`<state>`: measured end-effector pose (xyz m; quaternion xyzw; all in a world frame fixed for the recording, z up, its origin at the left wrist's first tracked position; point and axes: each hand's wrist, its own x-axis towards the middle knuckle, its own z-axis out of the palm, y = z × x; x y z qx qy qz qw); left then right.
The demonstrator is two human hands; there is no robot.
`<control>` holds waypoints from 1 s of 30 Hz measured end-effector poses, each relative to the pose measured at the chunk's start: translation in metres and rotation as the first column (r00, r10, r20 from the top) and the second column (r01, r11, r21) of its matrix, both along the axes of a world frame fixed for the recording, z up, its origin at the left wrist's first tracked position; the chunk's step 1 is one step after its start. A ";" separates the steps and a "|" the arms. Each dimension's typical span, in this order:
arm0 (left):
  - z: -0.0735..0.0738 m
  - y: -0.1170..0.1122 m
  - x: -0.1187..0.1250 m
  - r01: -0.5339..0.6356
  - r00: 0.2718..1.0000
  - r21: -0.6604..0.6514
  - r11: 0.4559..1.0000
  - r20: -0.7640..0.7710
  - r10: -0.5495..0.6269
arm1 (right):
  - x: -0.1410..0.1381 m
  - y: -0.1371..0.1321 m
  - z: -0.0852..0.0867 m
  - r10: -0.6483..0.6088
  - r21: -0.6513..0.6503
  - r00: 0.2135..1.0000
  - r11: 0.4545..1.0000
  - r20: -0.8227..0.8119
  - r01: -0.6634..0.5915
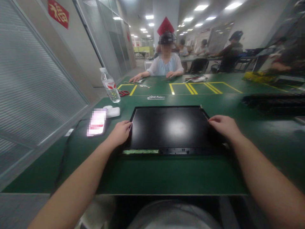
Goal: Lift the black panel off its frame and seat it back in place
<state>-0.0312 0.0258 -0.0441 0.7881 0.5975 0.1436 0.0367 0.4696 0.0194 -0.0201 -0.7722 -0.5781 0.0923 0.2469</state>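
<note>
A black flat screen panel [157, 127] lies face up in a dark frame on the green table [171, 178]. A bright reflection shows on its surface. Along its near edge runs a strip with a pale green section [141, 151]. My left hand [121, 132] is closed on the panel's left edge, fingers together and thumb at the rim. On the opposite side my right hand [222, 125] pinches the right edge near its far corner. The fingertips under the edges are hidden.
To the left stand a water bottle [111, 86], a lit phone [97, 122] and a white case [113, 111]. Red-handled scissors [124, 93] lie behind the bottle. A person [166, 63] sits opposite. Dark long parts [274, 103] lie at right.
</note>
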 end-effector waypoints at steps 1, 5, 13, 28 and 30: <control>0.000 0.000 0.001 -0.007 1.000 -0.004 1.000 -0.002 0.007 | 0.000 0.000 0.000 -0.002 -0.003 1.000 1.000 0.006 0.002; 0.000 0.002 -0.001 -0.014 1.000 -0.016 1.000 0.012 0.014 | 0.000 0.001 0.000 -0.004 0.000 1.000 1.000 0.012 0.004; -0.003 0.006 -0.008 -0.005 1.000 -0.065 0.998 -0.014 0.004 | 0.000 0.001 0.000 -0.010 -0.007 1.000 1.000 0.018 0.010; -0.003 0.006 -0.007 -0.002 1.000 -0.089 0.996 -0.024 0.000 | 0.003 0.003 -0.003 -0.009 0.031 1.000 0.999 0.015 0.008; -0.005 0.006 -0.007 0.003 1.000 -0.075 0.997 -0.001 -0.003 | 0.003 0.003 -0.004 0.002 0.037 1.000 0.999 0.013 -0.002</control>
